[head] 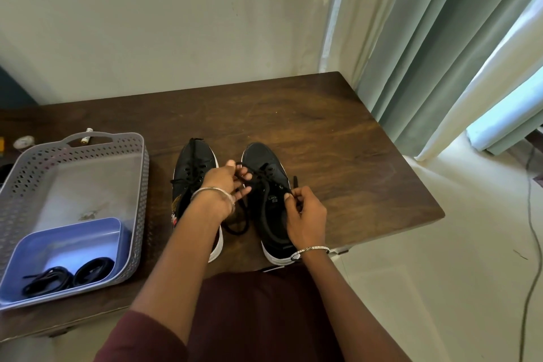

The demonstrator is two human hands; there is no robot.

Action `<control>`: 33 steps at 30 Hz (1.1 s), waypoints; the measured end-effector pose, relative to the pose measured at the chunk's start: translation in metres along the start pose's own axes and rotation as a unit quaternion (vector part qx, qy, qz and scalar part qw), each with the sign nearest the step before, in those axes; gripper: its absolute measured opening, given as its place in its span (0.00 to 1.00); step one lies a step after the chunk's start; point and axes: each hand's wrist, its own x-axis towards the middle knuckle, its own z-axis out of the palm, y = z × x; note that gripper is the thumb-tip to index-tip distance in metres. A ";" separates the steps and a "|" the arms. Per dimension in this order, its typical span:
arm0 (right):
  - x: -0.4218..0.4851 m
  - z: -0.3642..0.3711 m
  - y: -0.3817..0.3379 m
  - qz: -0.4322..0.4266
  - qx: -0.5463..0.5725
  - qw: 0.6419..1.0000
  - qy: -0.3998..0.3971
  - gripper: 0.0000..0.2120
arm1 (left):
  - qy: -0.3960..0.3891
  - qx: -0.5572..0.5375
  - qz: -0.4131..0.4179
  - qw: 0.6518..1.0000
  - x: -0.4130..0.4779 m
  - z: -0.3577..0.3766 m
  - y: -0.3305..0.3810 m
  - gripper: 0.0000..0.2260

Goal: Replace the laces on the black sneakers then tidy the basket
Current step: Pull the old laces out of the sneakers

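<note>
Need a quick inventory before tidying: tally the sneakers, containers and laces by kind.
Black white-soled sneakers: 2
Grey perforated plastic basket: 1
Blue plastic tray in the basket: 1
Coiled black lace bundles in the tray: 2
Black laces on the sneakers: 2
Total: 8

Daylight enters through curtain [435,47] gap at right, blown-out bluish there; soft sheen on table [308,114]; left side dimmer; wide-angle bending at edges; focus sharp overall
</note>
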 end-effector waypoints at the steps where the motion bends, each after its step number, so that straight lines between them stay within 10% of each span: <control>1: 0.000 0.000 0.001 0.001 0.002 1.000 0.000 0.06 | -0.005 -0.032 -0.022 0.999 -0.002 -0.004 0.001 0.16; 5: 0.000 0.000 0.001 0.002 0.008 1.000 -0.002 0.06 | 0.055 0.161 0.087 0.982 0.005 -0.012 -0.006 0.13; 9: 0.000 0.001 0.001 0.006 0.008 1.000 -0.002 0.06 | 0.090 0.451 0.398 0.794 0.006 -0.006 -0.017 0.10; 14: 0.000 0.002 0.002 0.009 -0.004 1.000 -0.004 0.05 | 0.065 0.672 0.403 0.618 0.001 0.009 -0.019 0.04; 17: 0.000 0.001 0.000 0.007 0.002 1.000 -0.005 0.05 | 0.067 0.656 0.388 0.644 0.010 0.009 -0.021 0.04; 21: -0.001 0.000 -0.001 0.005 0.008 1.000 -0.003 0.06 | 0.024 0.221 0.174 0.959 0.010 0.005 -0.017 0.10; 23: -0.001 0.000 -0.001 0.003 0.009 1.000 0.000 0.06 | -0.009 -0.026 0.025 0.999 0.004 0.001 -0.012 0.11; 27: -0.001 0.000 -0.002 0.003 0.009 1.000 -0.001 0.06 | 0.024 0.171 0.142 0.975 0.009 -0.010 -0.019 0.08; 30: -0.001 0.000 -0.001 0.002 0.010 1.000 0.001 0.05 | 0.057 0.433 0.362 0.823 0.013 -0.010 -0.024 0.09; 33: -0.001 0.000 -0.002 0.003 0.011 1.000 -0.002 0.06 | 0.046 0.607 0.407 0.681 0.007 0.001 -0.021 0.09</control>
